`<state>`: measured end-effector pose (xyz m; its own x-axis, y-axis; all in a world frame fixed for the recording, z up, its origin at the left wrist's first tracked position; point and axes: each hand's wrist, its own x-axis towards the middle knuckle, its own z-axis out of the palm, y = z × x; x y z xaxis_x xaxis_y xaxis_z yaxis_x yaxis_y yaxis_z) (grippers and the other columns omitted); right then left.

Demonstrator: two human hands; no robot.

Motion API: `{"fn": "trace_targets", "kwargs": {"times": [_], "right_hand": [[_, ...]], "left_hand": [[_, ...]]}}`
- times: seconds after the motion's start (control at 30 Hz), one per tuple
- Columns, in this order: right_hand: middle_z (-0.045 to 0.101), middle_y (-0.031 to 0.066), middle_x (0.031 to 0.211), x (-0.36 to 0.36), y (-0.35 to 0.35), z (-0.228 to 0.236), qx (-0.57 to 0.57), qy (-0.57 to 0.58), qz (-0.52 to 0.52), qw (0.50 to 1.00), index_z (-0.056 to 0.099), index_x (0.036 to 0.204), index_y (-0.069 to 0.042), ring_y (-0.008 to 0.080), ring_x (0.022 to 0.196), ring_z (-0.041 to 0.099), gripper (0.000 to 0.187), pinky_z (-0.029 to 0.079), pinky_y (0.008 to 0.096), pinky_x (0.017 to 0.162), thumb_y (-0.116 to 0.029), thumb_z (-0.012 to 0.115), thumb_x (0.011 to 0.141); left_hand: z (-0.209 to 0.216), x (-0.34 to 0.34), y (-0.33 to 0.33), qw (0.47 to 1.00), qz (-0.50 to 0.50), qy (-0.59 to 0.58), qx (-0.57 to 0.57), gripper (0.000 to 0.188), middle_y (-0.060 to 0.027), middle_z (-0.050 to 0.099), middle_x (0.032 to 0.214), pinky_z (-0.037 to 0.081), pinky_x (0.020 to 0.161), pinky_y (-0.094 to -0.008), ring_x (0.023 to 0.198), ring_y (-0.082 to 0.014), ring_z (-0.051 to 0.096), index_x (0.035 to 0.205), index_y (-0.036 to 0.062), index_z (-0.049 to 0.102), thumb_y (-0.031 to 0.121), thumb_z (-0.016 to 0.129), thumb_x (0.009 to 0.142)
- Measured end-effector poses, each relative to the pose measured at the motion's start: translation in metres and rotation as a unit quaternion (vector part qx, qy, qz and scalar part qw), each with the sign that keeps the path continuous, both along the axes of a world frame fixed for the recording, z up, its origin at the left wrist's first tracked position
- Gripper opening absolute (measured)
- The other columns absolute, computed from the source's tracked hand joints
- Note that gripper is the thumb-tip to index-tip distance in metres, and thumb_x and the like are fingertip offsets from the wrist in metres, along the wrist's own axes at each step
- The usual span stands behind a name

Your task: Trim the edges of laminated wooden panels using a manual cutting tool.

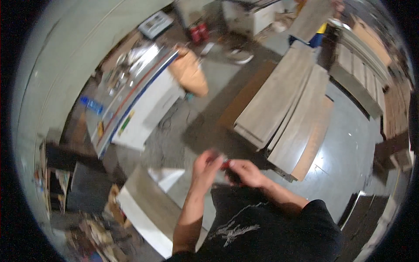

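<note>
Both hands meet in front of my black shirt, fingers curled round a small dark-red object (225, 163) with a shiny bit near its middle. Motion blur and the fingers hide most of it, so its kind is unclear. My left hand (204, 168) grips its left side; my right hand (247, 172) holds the other side, above a dark patch I cannot make out. Ahead and to the right, long grey-brown wood-grain boards (279, 94) lie in stacks.
At left stands a white workbench (150, 107) with a cluttered top, a blue bottle (91, 105) and a tan bag (190, 72) at its end. A pale panel (148, 209) leans low at left. Far ahead, a person holds a board (310, 19). More boards (355, 72) stand at right.
</note>
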<state>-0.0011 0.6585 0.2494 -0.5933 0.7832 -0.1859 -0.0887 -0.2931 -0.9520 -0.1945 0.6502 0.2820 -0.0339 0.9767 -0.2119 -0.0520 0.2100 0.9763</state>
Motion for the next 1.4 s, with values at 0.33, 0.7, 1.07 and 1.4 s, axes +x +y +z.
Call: {"fn": "trace_targets", "kwargs": {"times": [0.33, 0.7, 1.07, 1.4], "right_hand": [[0.065, 0.0071, 0.082, -0.011, -0.008, -0.007, 0.078, -0.068, 0.011, 0.995, 0.063, 0.121, 0.003, 0.0142, 0.069, 0.060, 0.049, 0.049, 0.0290, 0.064, -0.037, 0.035, 0.115], [0.068, 0.0105, 0.099, -0.006, 0.006, -0.024, -0.232, 0.116, 0.062, 0.964, 0.054, 0.136, 0.000, 0.0213, 0.077, 0.066, 0.049, 0.054, 0.0315, 0.069, -0.040, 0.043, 0.111], [0.065, 0.0072, 0.111, -0.015, 0.002, -0.027, -0.216, 0.149, 0.088, 0.961, 0.045, 0.143, -0.006, 0.0185, 0.085, 0.068, 0.043, 0.057, 0.0325, 0.075, -0.025, 0.057, 0.107], [0.068, 0.0044, 0.094, -0.017, 0.005, -0.033, -0.128, 0.052, 0.005, 0.990, 0.057, 0.132, -0.006, 0.0109, 0.066, 0.062, 0.042, 0.049, 0.0244, 0.055, -0.040, 0.050, 0.110]], "left_hand": [[0.013, 0.006, 0.001, 0.998, 0.046, 0.000, -0.033, 0.002, 0.0013, 0.059, 0.084, 0.046, 0.069, -0.0260, 0.078, -0.0068, 0.055, 0.091, 0.0051, 0.058, 0.005, 0.060, 0.090], [-0.014, -0.020, -0.002, 0.987, -0.025, -0.158, -0.020, 0.020, -0.0027, 0.067, 0.100, 0.050, 0.080, -0.0285, 0.089, -0.0105, 0.062, 0.115, 0.0017, 0.067, 0.017, 0.064, 0.102], [-0.024, -0.008, -0.016, 0.962, -0.021, -0.268, -0.050, 0.069, -0.0159, 0.056, 0.149, 0.042, 0.111, -0.0391, 0.136, -0.0241, 0.054, 0.153, -0.0002, 0.044, 0.051, 0.050, 0.106], [-0.020, 0.004, -0.006, 0.989, -0.045, -0.142, -0.014, 0.054, -0.0138, 0.060, 0.143, 0.049, 0.103, -0.0342, 0.124, -0.0179, 0.060, 0.155, -0.0008, 0.039, 0.025, 0.053, 0.110]]}}
